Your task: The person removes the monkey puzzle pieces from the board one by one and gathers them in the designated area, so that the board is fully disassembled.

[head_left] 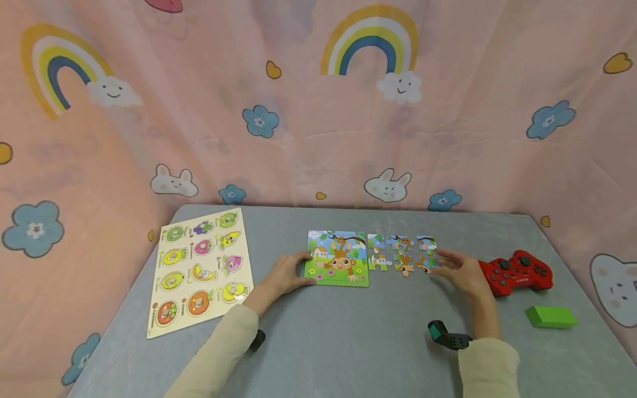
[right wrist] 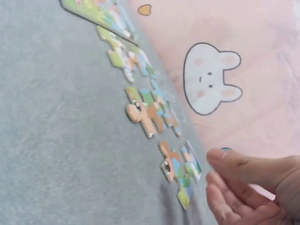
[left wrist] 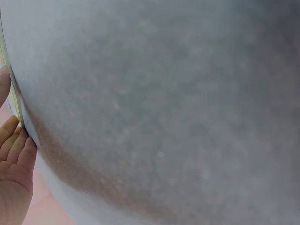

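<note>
My left hand [head_left: 285, 275] touches the left edge of a monkey picture puzzle board [head_left: 340, 258], thumb near its lower corner and fingers higher up. In the left wrist view the fingers [left wrist: 18, 149] lie at the board's thin edge. Right of the board, loose jigsaw pieces [head_left: 377, 260] with parts of the same picture lie in two rows. Beside the rightmost pieces [head_left: 426, 243] is my right hand [head_left: 465, 273], thumb and fingers apart. The right wrist view shows that hand [right wrist: 253, 185] with nothing in it, close by the pieces [right wrist: 180, 171].
A wooden fruit puzzle board [head_left: 200, 271] lies at the left. Close behind the right hand sits a red game controller [head_left: 517, 272], with a green block [head_left: 551, 317] nearer the front. A pink patterned curtain [head_left: 298, 155] hangs along the table's back edge.
</note>
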A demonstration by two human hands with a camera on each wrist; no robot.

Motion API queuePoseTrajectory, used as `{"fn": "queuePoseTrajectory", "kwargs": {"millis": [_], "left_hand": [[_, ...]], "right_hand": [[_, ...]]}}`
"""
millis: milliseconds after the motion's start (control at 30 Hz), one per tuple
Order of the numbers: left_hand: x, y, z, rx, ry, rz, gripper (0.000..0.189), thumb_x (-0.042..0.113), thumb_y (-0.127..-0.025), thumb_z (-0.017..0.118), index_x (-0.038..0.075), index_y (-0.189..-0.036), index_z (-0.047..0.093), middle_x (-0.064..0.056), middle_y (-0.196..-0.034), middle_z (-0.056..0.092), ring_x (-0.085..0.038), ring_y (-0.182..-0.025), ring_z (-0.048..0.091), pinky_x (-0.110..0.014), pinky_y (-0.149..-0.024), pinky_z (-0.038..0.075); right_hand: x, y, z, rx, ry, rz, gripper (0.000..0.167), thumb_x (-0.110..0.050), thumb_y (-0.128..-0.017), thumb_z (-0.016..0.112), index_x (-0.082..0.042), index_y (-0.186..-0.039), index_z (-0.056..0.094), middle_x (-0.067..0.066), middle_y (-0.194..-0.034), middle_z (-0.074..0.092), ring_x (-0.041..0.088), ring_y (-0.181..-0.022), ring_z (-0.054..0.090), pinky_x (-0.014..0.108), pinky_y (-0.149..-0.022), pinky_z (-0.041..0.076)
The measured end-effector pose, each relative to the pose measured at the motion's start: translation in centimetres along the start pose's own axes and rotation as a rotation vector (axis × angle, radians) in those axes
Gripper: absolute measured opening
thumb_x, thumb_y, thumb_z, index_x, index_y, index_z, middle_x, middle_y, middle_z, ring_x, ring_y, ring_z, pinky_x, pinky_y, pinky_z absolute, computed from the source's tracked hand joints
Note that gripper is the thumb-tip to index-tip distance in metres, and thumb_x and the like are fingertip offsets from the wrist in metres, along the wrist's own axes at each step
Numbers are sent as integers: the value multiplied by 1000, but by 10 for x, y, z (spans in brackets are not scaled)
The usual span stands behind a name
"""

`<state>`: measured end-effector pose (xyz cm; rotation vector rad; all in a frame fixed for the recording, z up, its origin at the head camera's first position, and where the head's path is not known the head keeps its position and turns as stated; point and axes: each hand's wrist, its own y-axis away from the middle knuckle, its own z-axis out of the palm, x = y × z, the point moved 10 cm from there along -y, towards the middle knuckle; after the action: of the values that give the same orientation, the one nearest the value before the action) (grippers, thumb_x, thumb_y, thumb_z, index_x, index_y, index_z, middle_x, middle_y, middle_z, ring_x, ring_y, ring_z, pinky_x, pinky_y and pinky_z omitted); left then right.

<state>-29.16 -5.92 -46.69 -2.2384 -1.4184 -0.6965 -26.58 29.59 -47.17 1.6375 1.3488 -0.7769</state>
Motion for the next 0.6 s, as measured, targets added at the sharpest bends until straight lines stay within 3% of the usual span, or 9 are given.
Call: {"fn": "queuePoseTrajectory", "kwargs": {"millis": [100,200,333,467,600], "left_hand": [[-1,0,0,1,6,1,55,20,-74,84,-2,-120,62,-18,-132,57,-34,-125,50,-44,-106,38],[-2,-1,1,-10,2,-4,58,20,-74,84,-2,-122,61,-18,-133,56,-34,-126,50,-43,-105,38],[-4,-1,3,-31,-10,-22,62,21,-75,83,-2,-127,59,-18,-134,55,-33,-127,48,-43,-105,39],[-6,-2,5,-48,-10,-44,64,23,-75,83,-1,-129,58,-16,-137,53,-33,-129,47,-42,-106,37],[-5,-3,6,-52,-2,-38,65,22,-75,83,-3,-130,57,-15,-138,52,-33,-130,45,-42,-107,37]], "right_hand": [[-5,1,-1,1,-54,-41,60,-9,-92,64,6,-144,36,27,-145,38,35,-129,44,21,-90,47],[-8,2,0,0,-132,-58,61,-11,-93,64,6,-144,36,25,-147,37,18,-122,52,9,-81,46],[-13,2,6,-16,-219,-95,59,-11,-91,66,5,-142,39,6,-135,51,-3,-108,53,11,-81,47],[-17,2,17,-60,-317,-126,54,-5,-90,66,3,-139,45,-20,-114,58,-4,-105,56,13,-82,48],[-23,2,32,-101,-434,-134,53,1,-89,65,5,-138,45,-22,-108,62,-2,-105,60,12,-83,48]]}}
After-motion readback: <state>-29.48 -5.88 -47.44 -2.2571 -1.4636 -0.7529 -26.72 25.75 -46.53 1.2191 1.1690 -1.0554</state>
